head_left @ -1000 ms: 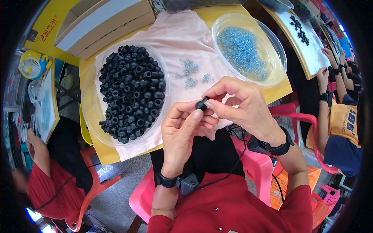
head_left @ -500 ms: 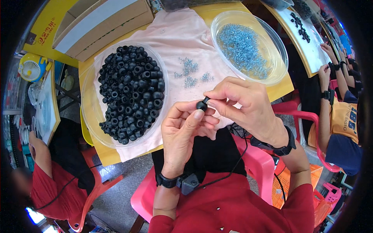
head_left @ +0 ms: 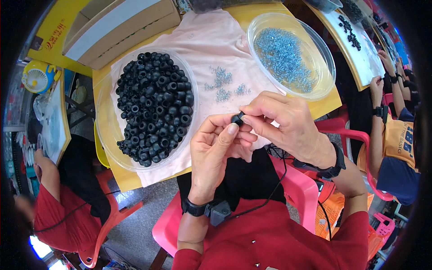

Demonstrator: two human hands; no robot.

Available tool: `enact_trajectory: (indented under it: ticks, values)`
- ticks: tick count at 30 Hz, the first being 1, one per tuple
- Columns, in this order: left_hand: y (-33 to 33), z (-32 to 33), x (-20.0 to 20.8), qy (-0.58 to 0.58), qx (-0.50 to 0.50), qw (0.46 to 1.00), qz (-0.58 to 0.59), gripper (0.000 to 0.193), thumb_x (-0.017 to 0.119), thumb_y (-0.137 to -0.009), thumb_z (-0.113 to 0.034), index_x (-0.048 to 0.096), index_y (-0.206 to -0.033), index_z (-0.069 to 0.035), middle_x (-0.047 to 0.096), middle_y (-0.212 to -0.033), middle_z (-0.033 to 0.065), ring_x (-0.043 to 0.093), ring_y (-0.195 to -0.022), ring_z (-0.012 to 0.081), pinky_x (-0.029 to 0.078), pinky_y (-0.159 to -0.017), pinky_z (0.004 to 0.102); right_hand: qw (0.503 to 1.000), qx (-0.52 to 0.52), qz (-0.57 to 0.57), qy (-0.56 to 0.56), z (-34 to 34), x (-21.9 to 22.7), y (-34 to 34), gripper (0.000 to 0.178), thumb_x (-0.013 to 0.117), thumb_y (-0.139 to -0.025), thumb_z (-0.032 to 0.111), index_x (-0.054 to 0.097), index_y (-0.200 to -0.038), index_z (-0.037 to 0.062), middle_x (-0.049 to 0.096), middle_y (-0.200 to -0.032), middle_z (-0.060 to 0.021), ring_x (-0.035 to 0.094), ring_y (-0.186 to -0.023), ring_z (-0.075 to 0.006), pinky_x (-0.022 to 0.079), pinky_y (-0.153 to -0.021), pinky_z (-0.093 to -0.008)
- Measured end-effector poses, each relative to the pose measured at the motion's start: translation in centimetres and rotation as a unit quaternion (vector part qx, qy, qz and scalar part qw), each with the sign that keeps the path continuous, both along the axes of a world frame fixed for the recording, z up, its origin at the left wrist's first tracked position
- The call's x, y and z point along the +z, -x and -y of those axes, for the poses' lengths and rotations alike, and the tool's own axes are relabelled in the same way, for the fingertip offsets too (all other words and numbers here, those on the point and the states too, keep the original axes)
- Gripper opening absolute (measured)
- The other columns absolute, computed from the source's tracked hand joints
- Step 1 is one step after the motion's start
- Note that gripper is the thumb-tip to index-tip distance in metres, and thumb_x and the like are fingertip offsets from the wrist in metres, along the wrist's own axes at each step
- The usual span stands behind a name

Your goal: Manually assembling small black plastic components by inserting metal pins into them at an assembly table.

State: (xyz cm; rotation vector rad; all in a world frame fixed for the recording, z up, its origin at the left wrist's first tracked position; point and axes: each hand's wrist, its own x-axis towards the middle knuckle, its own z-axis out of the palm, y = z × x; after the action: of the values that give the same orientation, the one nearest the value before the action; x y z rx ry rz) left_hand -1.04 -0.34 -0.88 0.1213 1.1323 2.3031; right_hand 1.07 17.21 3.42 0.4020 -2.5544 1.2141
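Note:
Between both hands, over the near edge of the cloth, is a small rounded black part [head_left: 236,119] with a narrower neck. My left hand [head_left: 213,141] pinches its round body between thumb and fingers. The fingertips of my right hand [head_left: 281,121] grip the neck at its upper right. Just beyond my hands, small piles of tiny clear-blue pieces [head_left: 222,77] lie on the pale pink cloth [head_left: 211,40]. To the left, a round clear tub [head_left: 104,130] holds many black hollow parts [head_left: 153,105]. Another clear tub [head_left: 327,67] at the far right contains more tiny pieces [head_left: 281,51].
An open cardboard box [head_left: 130,36] stands at the back left of the yellow table [head_left: 328,101]. On the left sits a person in red [head_left: 67,220] near a small yellow fan [head_left: 38,78]. People work at a table [head_left: 360,58] on the right, beside a pink chair [head_left: 371,157].
The whole view has shifted slightly. My hands keep the same grip on the black part, with hardly any movement of the fingers.

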Motion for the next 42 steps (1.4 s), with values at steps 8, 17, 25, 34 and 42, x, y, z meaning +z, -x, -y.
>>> enact_trajectory:
  ticks: [8, 17, 25, 34, 42]
  values:
    - [-0.5, 0.0, -0.6, 0.022, 0.025, 0.999, -0.017, 0.018, 0.055, -0.098, -0.009, 0.055, -0.112, 0.003, 0.069, -0.095, 0.0162, 0.070, -0.079, 0.0184, 0.060, -0.058, 0.0296, 0.999, 0.003, -0.037, -0.014, 0.4, -0.5, -0.3, 0.011, 0.066, -0.082, 0.005, 0.056, -0.083, 0.0001, 0.054, -0.074, -0.0121, 0.059, -0.068, -0.0296, 0.047, -0.058, -0.0371]
    - [-0.3, -0.3, -0.1, 0.029, 0.029, 0.999, -0.031, 0.020, 0.056, -0.097, -0.009, 0.055, -0.112, 0.003, 0.068, -0.096, 0.0164, 0.070, -0.082, 0.0191, 0.060, -0.062, 0.0297, 0.992, 0.044, -0.078, -0.086, -0.3, 0.2, 0.3, 0.015, 0.068, -0.081, 0.004, 0.063, -0.094, -0.0020, 0.058, -0.078, -0.0107, 0.061, -0.069, -0.0262, 0.049, -0.059, -0.0334]
    - [-0.5, -0.3, 0.0, 0.037, 0.025, 0.998, -0.036, 0.019, 0.056, -0.097, -0.010, 0.057, -0.111, 0.004, 0.069, -0.095, 0.0166, 0.070, -0.082, 0.0196, 0.060, -0.067, 0.0285, 0.995, 0.030, -0.059, -0.068, -0.2, 0.2, -0.5, 0.017, 0.068, -0.076, 0.004, 0.058, -0.090, -0.0010, 0.056, -0.078, -0.0120, 0.060, -0.069, -0.0291, 0.048, -0.059, -0.0359]
    - [-0.4, -0.1, 0.1, 0.048, -0.012, 0.998, -0.038, 0.019, 0.058, -0.097, -0.010, 0.058, -0.110, 0.004, 0.069, -0.095, 0.0162, 0.070, -0.080, 0.0193, 0.060, -0.059, 0.0293, 0.995, 0.037, -0.065, -0.063, -0.5, -0.5, -0.9, 0.020, 0.068, -0.074, 0.004, 0.051, -0.083, -0.0002, 0.053, -0.078, -0.0128, 0.059, -0.070, -0.0320, 0.049, -0.060, -0.0383]
    - [-1.0, -1.0, 0.7, -0.054, 0.022, 0.998, 0.022, 0.014, 0.057, -0.096, -0.008, 0.058, -0.109, -0.003, 0.068, -0.103, 0.0181, 0.069, -0.094, 0.0239, 0.058, -0.081, 0.0325, 0.995, -0.011, -0.085, -0.052, 0.2, 0.4, -1.7, 0.017, 0.066, -0.076, 0.007, 0.053, -0.085, 0.0010, 0.053, -0.079, -0.0125, 0.060, -0.072, -0.0310, 0.049, -0.062, -0.0385]
